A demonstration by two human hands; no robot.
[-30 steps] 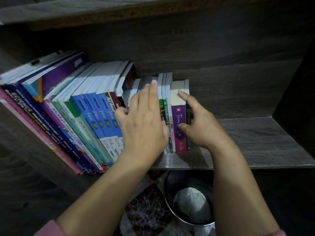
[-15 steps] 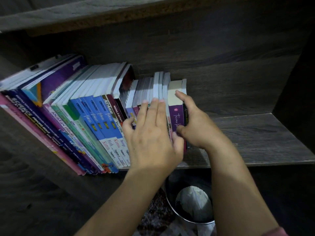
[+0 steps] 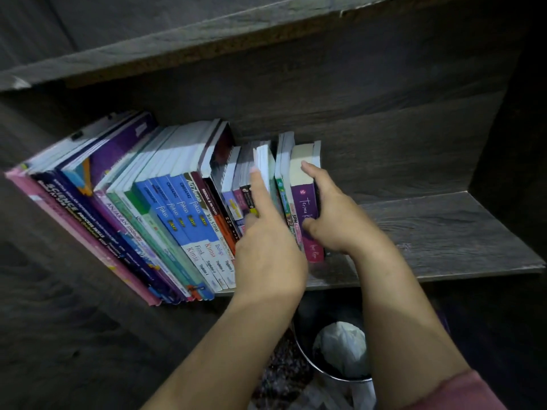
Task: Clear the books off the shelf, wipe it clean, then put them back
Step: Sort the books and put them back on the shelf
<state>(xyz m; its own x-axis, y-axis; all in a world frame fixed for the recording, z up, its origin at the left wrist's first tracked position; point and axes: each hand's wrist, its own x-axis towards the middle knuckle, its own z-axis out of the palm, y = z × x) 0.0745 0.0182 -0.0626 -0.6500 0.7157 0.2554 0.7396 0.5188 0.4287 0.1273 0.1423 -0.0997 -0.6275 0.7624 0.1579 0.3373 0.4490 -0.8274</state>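
At the right end of the shelf [image 3: 429,232], gripping the purple paperback [image 3: 305,199] in the right hand [image 3: 334,223], with thumb on spine and fingers curled behind. Wedging the flat, straight-fingered left hand [image 3: 266,244] into a gap among the upright books [image 3: 177,208], holding nothing. Seems to be clearing, barely begun. Next calls for lifting that end cluster out together. Glossy thin spines, soft paper edges, matte wood grain.

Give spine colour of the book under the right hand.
Purple book spine, pink toward the bottom; head view.
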